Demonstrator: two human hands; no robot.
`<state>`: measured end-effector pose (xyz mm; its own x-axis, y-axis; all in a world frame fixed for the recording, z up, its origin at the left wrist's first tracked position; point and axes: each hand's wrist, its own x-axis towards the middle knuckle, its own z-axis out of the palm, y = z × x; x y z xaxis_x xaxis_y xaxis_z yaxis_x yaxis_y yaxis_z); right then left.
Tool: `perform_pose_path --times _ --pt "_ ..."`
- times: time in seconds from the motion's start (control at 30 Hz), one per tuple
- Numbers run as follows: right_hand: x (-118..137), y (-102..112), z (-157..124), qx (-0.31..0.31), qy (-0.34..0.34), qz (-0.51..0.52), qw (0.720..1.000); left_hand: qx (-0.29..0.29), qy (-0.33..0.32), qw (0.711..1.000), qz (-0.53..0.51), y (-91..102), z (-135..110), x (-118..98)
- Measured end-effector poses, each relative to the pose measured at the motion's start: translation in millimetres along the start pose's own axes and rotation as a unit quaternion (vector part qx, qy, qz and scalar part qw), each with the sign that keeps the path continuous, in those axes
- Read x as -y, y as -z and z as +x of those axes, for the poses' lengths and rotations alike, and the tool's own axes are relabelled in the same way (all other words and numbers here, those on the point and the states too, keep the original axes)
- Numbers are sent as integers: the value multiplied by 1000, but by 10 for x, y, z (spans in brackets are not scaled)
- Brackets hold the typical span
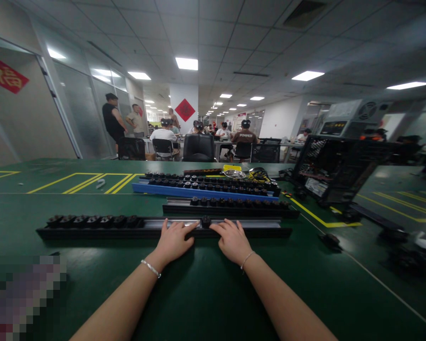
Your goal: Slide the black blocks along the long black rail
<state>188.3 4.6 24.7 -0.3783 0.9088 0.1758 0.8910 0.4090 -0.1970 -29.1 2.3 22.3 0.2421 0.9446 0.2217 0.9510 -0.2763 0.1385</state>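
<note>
In the head view, a long black rail [102, 233] lies across the green table, with a silver channel along its top. Several round black socket-like modules [94, 221] fill its left part. One more black module [206, 221] sits by itself near the middle of the channel. My left hand [175, 241] rests on the rail just left of this module, fingers spread, the index finger reaching towards it. My right hand [233, 240] lies on the rail to the right, its fingers stretched out and the index fingertip close by the module. Neither hand is wrapped around anything.
Behind lie a shorter black rail [230, 209] with modules and a blue rail [199, 191]. A computer case [326, 170] stands at the right, beside blurred dark parts [331, 241]. Yellow tape [314, 215] marks the table [102, 270]. People sit farther back.
</note>
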Motion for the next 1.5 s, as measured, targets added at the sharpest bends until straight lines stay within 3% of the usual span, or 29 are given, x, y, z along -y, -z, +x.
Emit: perform_pose_path --times 1.03,1.5 --pt "-244 146 -30 37 2 13 999 15 0 1000 -6 42 -8 -2" --pt "-391 161 -27 14 16 23 1000 10 -2 1000 2 30 -9 -2"
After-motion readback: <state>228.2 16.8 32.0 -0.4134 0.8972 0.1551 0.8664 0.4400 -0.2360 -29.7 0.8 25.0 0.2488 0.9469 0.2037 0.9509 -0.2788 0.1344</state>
